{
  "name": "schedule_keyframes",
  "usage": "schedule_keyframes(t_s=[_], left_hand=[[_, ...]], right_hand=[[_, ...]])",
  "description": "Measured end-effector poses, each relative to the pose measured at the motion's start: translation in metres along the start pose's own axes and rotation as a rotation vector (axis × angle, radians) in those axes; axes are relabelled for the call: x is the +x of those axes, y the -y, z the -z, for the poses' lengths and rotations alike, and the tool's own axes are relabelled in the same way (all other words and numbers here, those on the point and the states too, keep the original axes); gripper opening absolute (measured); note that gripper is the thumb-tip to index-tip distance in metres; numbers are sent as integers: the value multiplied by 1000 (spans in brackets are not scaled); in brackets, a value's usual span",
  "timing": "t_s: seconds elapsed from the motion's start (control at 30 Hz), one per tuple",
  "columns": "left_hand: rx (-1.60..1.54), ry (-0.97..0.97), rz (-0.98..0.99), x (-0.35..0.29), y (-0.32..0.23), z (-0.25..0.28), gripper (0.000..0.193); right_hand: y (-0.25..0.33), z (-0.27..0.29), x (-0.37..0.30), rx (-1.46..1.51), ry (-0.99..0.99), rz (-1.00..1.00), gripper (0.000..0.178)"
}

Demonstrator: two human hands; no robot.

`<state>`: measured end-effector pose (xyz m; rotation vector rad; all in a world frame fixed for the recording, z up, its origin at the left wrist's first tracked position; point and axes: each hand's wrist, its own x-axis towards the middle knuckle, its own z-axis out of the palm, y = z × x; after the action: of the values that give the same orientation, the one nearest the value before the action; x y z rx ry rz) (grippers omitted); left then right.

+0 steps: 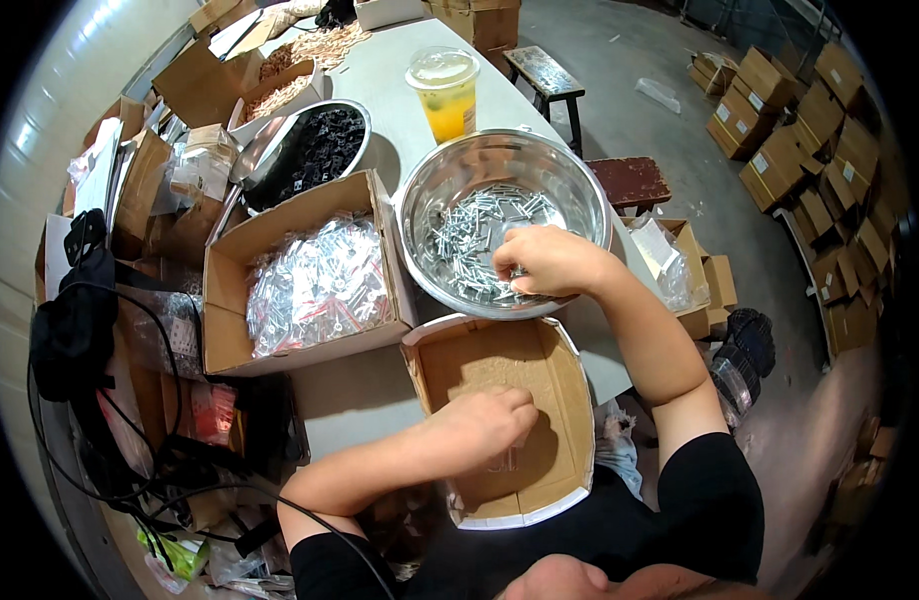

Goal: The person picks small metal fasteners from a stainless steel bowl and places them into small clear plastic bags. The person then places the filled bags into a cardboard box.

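Two bare hands work at separate containers along the near end of a pale tabletop (pixel 355 400). The right hand (pixel 548 262) reaches into a wide steel bowl (pixel 410 225), its fingers bent downward and drawn close together among loose silvery metal pins (pixel 465 235); whether any are pinched between the fingertips cannot be told, since the hand hides them. The pins, the pieces being handled, lie scattered over the floor of the bowl. The left hand (pixel 495 420) hangs over a shallow cardboard tray (pixel 460 370) on the near side of the bowl, close to the person's body. Its fingers are curled inward with little gap between them, and what they hold, if anything, is not discernible; a small, clear, faint item (pixel 504 460) shows just below them. To the left of the bowl stands an open carton (pixel 225 320) heaped with clear plastic packets (pixel 320 285); beyond it sits a second bowl of black parts (pixel 325 150), and behind the steel bowl a lidded cup of yellow drink (pixel 445 105). The step in hand appears to be picking pins from the bowl. The next move probably calls for a secure fingertip grip and a lift clear of the rim.
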<state>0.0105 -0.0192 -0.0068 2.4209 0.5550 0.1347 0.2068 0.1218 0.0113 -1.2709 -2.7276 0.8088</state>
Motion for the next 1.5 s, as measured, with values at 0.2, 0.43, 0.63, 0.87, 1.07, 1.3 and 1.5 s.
schedule_keyframes(t_s=[0.2,0.43,0.63,0.87,1.07,1.3,1.5], left_hand=[[-416,-242,149,-1,-4,23,28],[-1028,-336,419,-6,8,27,9],[-872,-381,283,-4,17,22,10],[-1082,-350,361,-7,17,21,12],[-924,-536,245,-2,17,16,17],[-659,-532,250,-6,11,20,18],[-659,-685,160,-2,13,6,14]], right_hand=[[-10,0,0,278,-204,78,12],[-18,4,4,743,-146,75,9],[-19,8,3,1074,-60,2,9],[-20,10,2,1056,-44,-22,13],[-17,8,3,1020,-82,-27,11],[-22,0,1,56,-355,-65,17],[-25,-7,2,-81,-295,-3,15]])
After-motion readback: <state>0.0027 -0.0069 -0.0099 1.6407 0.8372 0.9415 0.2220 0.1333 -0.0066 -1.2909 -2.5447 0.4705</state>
